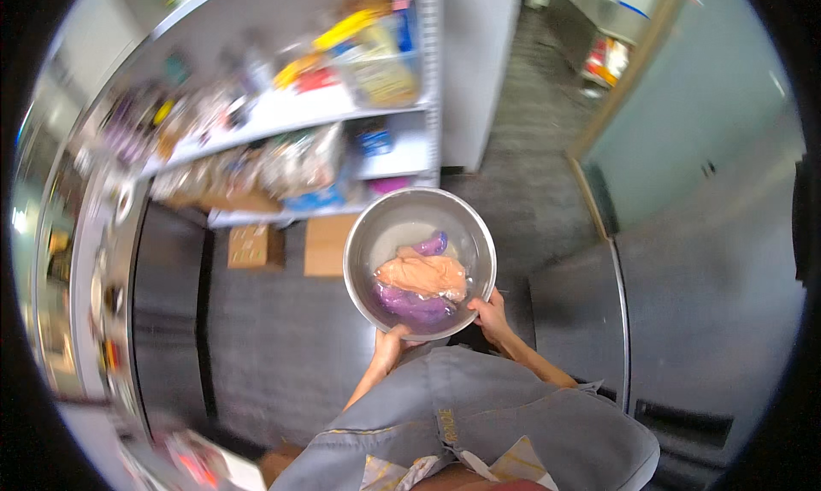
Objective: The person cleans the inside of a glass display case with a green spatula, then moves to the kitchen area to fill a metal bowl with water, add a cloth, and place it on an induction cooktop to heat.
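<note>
Both my hands hold a round stainless-steel bowl in front of my waist. My left hand grips the near-left rim, thumb on top and fingers underneath. On the near-right rim my right hand does the same. In what looks like clear liquid inside the bowl lies a wrinkled, peach-coloured lump; whether it is food or wrapping I cannot tell. Shiny purple material shows beneath its near side, and a smaller purple piece lies beyond it.
Ahead to the left stands a metal shelving unit with bagged and packed goods. Cardboard boxes are on the dark floor below it. Large metal doors or panels are at my right. A floor passage runs ahead between shelf and panels.
</note>
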Motion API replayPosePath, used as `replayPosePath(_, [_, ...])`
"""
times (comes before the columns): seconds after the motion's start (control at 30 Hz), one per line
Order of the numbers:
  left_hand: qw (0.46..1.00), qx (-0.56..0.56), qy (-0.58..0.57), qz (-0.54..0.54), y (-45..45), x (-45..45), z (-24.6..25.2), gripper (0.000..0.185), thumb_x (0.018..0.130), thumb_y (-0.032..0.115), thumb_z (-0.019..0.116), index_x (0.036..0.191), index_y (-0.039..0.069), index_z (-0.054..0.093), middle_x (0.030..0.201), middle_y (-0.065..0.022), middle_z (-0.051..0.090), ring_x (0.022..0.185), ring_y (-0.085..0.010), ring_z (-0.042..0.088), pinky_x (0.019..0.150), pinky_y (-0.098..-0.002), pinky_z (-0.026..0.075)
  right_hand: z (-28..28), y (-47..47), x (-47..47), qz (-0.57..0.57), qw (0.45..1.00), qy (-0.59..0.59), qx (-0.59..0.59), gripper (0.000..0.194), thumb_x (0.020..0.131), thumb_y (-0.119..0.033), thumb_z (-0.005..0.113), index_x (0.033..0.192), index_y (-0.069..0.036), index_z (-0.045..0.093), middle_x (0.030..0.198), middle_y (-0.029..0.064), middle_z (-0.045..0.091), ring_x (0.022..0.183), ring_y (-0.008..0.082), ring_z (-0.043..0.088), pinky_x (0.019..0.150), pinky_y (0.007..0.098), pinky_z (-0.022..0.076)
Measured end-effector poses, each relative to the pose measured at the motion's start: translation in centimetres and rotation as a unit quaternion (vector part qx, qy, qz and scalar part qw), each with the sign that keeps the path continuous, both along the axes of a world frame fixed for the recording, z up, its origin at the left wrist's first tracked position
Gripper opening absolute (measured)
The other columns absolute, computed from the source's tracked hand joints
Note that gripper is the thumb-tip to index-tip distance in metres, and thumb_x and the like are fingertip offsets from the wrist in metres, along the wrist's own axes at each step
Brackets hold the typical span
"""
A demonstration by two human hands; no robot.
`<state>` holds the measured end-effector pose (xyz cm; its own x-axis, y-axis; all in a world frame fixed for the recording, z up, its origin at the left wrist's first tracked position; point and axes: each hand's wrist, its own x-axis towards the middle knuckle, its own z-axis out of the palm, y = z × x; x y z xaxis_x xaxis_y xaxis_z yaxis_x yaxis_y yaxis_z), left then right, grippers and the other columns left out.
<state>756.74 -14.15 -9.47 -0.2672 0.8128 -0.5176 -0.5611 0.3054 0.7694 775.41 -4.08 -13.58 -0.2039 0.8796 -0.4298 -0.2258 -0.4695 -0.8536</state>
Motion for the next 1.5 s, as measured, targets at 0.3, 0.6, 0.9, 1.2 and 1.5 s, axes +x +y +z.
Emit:
replayPosePath(0.3, [0.957, -0.028, -0.014, -0.289, 16.5, 26.9, -3.5, 0.049, 0.073, -0.002, 0.048, 0.12, -0.006, 0.034, 0.104, -0.0182, 0.051, 0.09, -0.0313, 0.057, 0.076, -0.0484, 0.053, -0.2, 4.3, 30.4, -0.272, 0.962, -0.031, -0.003, 0.033, 0.069, 0.0, 0.051, 0.102, -0.003, 0.047, 0.072, 0.0034, 0.051, 0.049, 0.0098, 0.044, 0.037, 0.0226, 0.0299])
replayPosePath(0.6, [0.905, -0.012, -0.036, -0.424, 52.8, 45.6, 0.1, 0.035, 0.075, 0.005, 0.049, 0.108, -0.006, 0.046, 0.094, -0.0144, 0.059, 0.082, -0.0267, 0.062, 0.073, -0.0421, 0.054, 1.0, 35.4, 47.4, -0.37, 0.929, -0.019, 0.002, 0.026, 0.07, -0.001, 0.054, 0.094, -0.006, 0.046, 0.069, 0.0017, 0.051, 0.048, 0.0079, 0.042, 0.036, 0.0228, 0.0274])
replayPosePath(0.9, [0.889, 0.003, -0.007, -0.459, 73.6, 53.5, -0.8, 0.016, 0.074, 0.006, 0.053, 0.087, -0.004, 0.054, 0.08, -0.0116, 0.06, 0.065, -0.024, 0.06, 0.061, -0.0394, 0.055, 0.0, 52.8, 53.8, -0.448, 0.893, -0.047, 0.0, 0.025, 0.068, -0.003, 0.054, 0.092, -0.006, 0.049, 0.072, -0.0008, 0.05, 0.051, 0.0075, 0.044, 0.038, 0.0214, 0.0307])
replayPosePath(1.2, [0.884, -0.021, -0.036, -0.465, 92.9, 64.6, -2.5, 0.02, 0.076, 0.012, 0.055, 0.089, -0.003, 0.058, 0.076, -0.0126, 0.06, 0.066, -0.0244, 0.06, 0.061, -0.0367, 0.053, 0.8, 72.5, 64.8, -0.446, 0.893, -0.057, -0.016, 0.039, 0.066, -0.004, 0.054, 0.104, -0.009, 0.047, 0.084, -0.0015, 0.049, 0.056, 0.0075, 0.043, 0.039, 0.0203, 0.0278])
replayPosePath(1.5, [0.951, 0.018, -0.031, -0.306, 114.0, 66.2, -1.1, 0.035, 0.072, 0.013, 0.056, 0.103, -0.002, 0.049, 0.081, -0.0081, 0.054, 0.068, -0.0148, 0.053, 0.052, -0.0292, 0.044, 1.1, 101.8, 68.8, -0.288, 0.952, -0.1, 0.021, 0.044, 0.065, 0.001, 0.049, 0.109, -0.003, 0.045, 0.076, 0.0037, 0.05, 0.041, 0.0089, 0.036, 0.033, 0.022, 0.0266])
